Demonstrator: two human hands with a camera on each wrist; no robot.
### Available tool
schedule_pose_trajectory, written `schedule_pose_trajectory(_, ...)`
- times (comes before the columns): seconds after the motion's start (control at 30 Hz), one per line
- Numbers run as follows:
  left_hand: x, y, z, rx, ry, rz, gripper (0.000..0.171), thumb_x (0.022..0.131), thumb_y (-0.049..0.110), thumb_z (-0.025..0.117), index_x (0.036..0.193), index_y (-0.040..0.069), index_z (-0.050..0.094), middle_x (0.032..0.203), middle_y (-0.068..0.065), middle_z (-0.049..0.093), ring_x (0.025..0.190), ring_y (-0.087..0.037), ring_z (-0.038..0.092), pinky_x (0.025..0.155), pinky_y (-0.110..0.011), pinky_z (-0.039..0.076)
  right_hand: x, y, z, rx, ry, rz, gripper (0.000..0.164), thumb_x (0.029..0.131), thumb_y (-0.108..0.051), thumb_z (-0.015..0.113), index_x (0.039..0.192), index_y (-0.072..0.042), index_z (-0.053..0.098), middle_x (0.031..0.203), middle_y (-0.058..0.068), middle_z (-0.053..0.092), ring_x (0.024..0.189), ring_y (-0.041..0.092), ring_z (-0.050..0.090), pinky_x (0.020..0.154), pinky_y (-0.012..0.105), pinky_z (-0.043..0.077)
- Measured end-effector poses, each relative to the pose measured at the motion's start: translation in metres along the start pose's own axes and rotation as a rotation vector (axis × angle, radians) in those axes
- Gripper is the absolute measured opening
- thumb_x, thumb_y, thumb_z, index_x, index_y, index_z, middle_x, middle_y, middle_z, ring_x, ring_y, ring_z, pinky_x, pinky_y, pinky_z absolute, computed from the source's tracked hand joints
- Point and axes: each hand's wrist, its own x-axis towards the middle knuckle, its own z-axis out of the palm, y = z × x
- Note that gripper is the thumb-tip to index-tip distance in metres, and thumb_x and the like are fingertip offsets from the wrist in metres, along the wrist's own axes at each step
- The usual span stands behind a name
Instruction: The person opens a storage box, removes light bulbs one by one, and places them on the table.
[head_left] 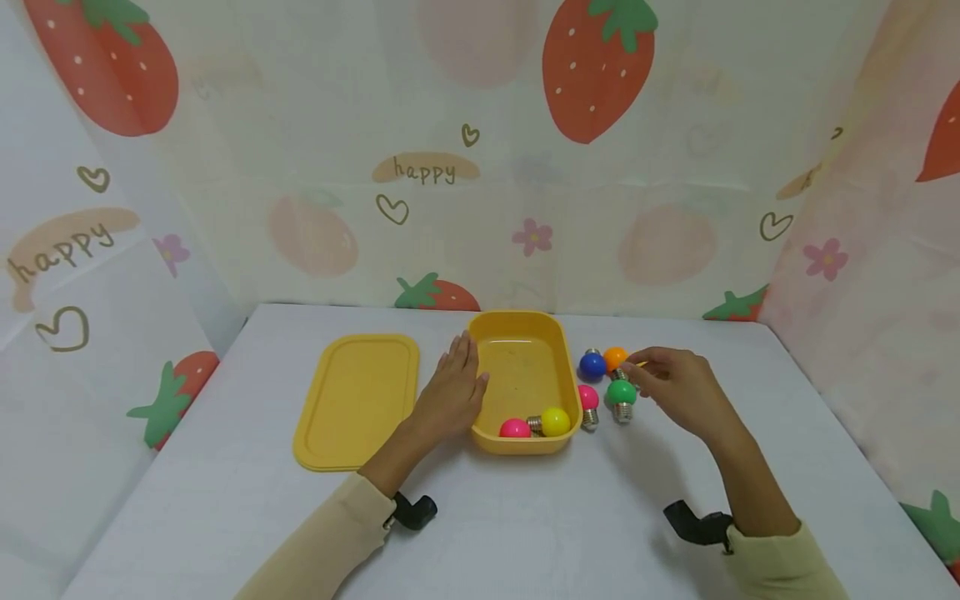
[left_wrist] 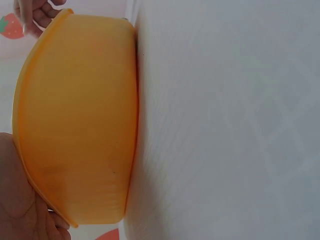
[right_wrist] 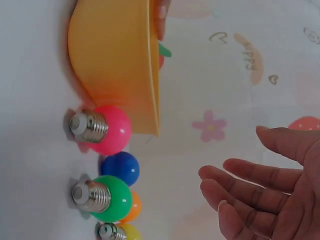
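My left hand (head_left: pixel 450 398) rests along the left rim of a yellow plastic box (head_left: pixel 525 447), fingers extended. Inside the box, at its near end, lie a pink light bulb (head_left: pixel 515 428) and a yellow light bulb (head_left: pixel 555 422). To the right of the box, on the table, are a blue bulb (head_left: pixel 592 366), an orange bulb (head_left: pixel 615 358), a green bulb (head_left: pixel 621 392) and another pink bulb (head_left: pixel 588 397). My right hand (head_left: pixel 678 387) hovers just right of these, its fingers loosely spread and holding nothing. Below it, a second yellow bulb (right_wrist: pixel 132 233) shows in the right wrist view.
A flat yellow lid (head_left: pixel 356 404) lies on the white table (head_left: pixel 525 533) left of the box, close to my left forearm. Behind the table hangs a strawberry-printed cloth (head_left: pixel 322 125), which also closes off both sides.
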Motion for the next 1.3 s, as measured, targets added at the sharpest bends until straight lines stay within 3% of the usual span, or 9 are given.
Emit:
schedule_pose_trajectory(0.2,0.001,0.0,-0.002,-0.003,0.0,-0.006,0.066,0.111,0.033,0.035,0.159,-0.007,0.013,0.169,-0.019,0.005,0.156,-0.03,0.003,0.125,-0.045,0.009,0.003,-0.008,0.01,0.02,-0.023,-0.118,0.037,0.1,-0.034,0.066,0.119,-0.002,0.072,0.106,0.012,0.074,0.095,0.029,0.069,0.078,0.042,0.061)
schedule_pose_trajectory(0.5,0.004,-0.001,-0.001,-0.017,-0.006,0.021,0.065,0.111,0.03,0.033,0.157,-0.01,0.013,0.168,-0.023,0.004,0.156,-0.035,0.006,0.125,-0.047,0.009,0.007,-0.017,0.035,-0.001,-0.105,-0.279,0.028,0.094,-0.023,0.074,0.117,-0.005,0.074,0.102,0.001,0.073,0.093,0.019,0.067,0.076,0.033,0.06)
schedule_pose_trajectory(0.73,0.002,0.001,0.001,-0.024,-0.009,0.017,0.064,0.111,0.029,0.034,0.157,-0.01,0.014,0.168,-0.022,0.004,0.156,-0.035,0.007,0.125,-0.047,0.01,0.016,-0.031,0.05,-0.019,-0.228,-0.31,0.035,0.092,-0.027,0.076,0.123,-0.01,0.072,0.109,0.0,0.072,0.098,0.018,0.066,0.08,0.03,0.059)
schedule_pose_trajectory(1.07,0.0,0.0,-0.002,0.004,0.004,0.02,0.065,0.111,0.032,0.033,0.157,-0.01,0.016,0.168,-0.022,0.008,0.156,-0.035,0.008,0.125,-0.048,0.013,0.037,-0.044,0.072,-0.035,-0.416,-0.324,0.039,0.089,-0.015,0.079,0.126,-0.007,0.07,0.117,0.01,0.072,0.111,0.032,0.065,0.093,0.044,0.057)
schedule_pose_trajectory(1.3,-0.001,0.001,-0.004,-0.009,0.004,0.013,0.064,0.111,0.031,0.035,0.157,-0.01,0.016,0.168,-0.022,0.008,0.156,-0.034,0.009,0.125,-0.047,0.011,0.049,-0.048,0.088,-0.081,-0.508,-0.309,0.039,0.089,-0.013,0.079,0.127,-0.007,0.071,0.118,0.007,0.073,0.112,0.029,0.065,0.095,0.044,0.056)
